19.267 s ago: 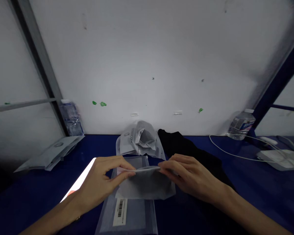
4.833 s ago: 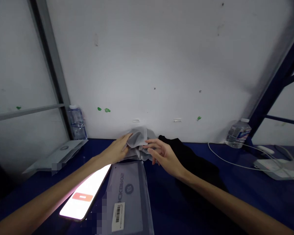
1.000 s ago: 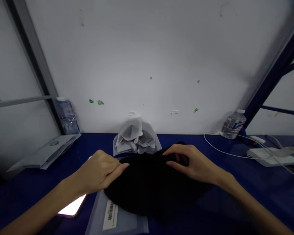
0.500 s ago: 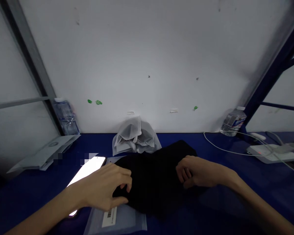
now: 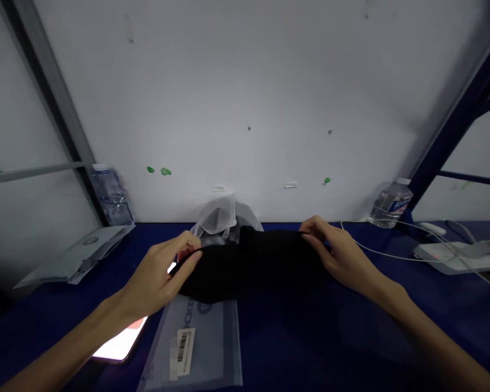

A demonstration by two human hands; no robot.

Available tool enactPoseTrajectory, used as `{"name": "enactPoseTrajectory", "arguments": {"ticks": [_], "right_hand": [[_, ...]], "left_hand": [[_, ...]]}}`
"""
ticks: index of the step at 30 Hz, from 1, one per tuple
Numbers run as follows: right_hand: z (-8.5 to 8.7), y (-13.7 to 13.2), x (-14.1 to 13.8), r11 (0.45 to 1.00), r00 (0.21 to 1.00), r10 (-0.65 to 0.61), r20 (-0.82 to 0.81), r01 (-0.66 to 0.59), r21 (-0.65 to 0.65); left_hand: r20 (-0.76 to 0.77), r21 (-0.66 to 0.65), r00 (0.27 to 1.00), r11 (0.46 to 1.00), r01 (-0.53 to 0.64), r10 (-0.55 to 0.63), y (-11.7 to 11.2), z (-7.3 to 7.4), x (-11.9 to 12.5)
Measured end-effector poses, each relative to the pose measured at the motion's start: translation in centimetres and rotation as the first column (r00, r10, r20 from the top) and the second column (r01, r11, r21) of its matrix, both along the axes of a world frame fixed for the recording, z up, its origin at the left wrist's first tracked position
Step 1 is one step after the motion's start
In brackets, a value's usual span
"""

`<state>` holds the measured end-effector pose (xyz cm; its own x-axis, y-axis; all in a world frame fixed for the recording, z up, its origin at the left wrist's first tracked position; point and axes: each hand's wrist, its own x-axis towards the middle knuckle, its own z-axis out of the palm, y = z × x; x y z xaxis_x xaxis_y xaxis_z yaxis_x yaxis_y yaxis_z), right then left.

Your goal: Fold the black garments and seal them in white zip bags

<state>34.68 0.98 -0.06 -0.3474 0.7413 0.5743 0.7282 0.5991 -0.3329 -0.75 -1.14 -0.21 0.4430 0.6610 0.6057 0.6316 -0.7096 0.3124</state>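
Observation:
A black garment is stretched between my two hands just above the blue table. My left hand pinches its left edge with thumb and fingers. At the garment's upper right corner my right hand pinches the cloth. A grey plastic bag with a barcode label lies flat on the table under and in front of the garment. Behind the garment sits a heap of crumpled grey bags against the wall.
A lit phone lies left of the flat bag. More grey bags rest at the far left by a water bottle. At the right are another bottle, a white cable and a white power strip.
Both hands have lifted the black garment off the flat bag and spread it sideways, moving it back toward the wall. The bag's printed face now shows.

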Motion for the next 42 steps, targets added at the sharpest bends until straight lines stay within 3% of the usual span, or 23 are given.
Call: {"name": "enactPoseTrajectory", "arguments": {"ticks": [4, 7, 9, 13, 17, 20, 22, 25, 29, 35, 42], "right_hand": [[-0.5, -0.2, 0.5, 0.970, 1.000, -0.017, -0.003, 0.017, 0.244], [-0.6, -0.7, 0.8, 0.884, 0.997, 0.004, -0.077, 0.032, 0.467], [-0.5, -1.0, 0.7, 0.848, 0.992, 0.025, -0.122, 0.044, 0.528], [-0.2, -0.5, -0.2, 0.921, 0.997, -0.046, -0.059, 0.065, 0.383], [-0.7, 0.4, -1.0, 0.984, 0.967, -0.157, 0.201, 0.136, 0.116], [-0.7, 0.0, -1.3, 0.986, 0.957, -0.080, 0.280, 0.117, -0.119], [-0.5, -0.7, -1.4, 0.962, 0.959, 0.017, 0.282, 0.061, -0.265], [-0.3, -1.7, -1.5, 0.923, 0.938, 0.141, 0.316, -0.010, -0.384], [-0.6, -2.4, -1.8, 0.904, 0.904, 0.195, 0.380, -0.016, -0.426], [0.0, -3.0, -2.2, 0.903, 0.914, 0.274, 0.299, -0.137, -0.408], [0.9, -2.5, -1.3, 0.992, 0.968, 0.060, 0.244, -0.030, -0.123]], "left_hand": [[0.090, 0.130, 0.990, 0.984, -0.121, 0.110, 0.7, -0.3, -0.3], [0.218, 0.171, 0.966, 0.968, -0.181, 0.142, 1.0, -0.3, -0.6], [0.325, 0.156, 0.936, 0.968, -0.197, 0.139, 1.0, 0.0, -0.8], [0.373, 0.068, 0.917, 0.981, -0.181, 0.144, 1.1, 0.6, -0.9], [0.093, -0.029, 0.969, 0.973, -0.227, 0.229, 1.7, 0.3, -0.5], [-0.048, 0.080, 0.968, 0.967, -0.243, 0.248, 1.7, -0.2, -0.1], [-0.133, 0.145, 0.974, 0.976, -0.166, 0.185, 1.3, -0.4, 0.2], [-0.331, 0.105, 0.943, 0.994, 0.000, 0.035, 0.8, -0.6, 0.5], [-0.498, 0.075, 0.866, 0.993, 0.093, -0.044, 0.9, -1.3, 0.5], [-0.614, 0.180, 0.788, 0.980, 0.085, 0.044, 2.0, -2.3, 0.2], [-0.429, 0.337, 0.889, 0.942, -0.009, 0.161, 1.5, -0.9, 0.0]]}}
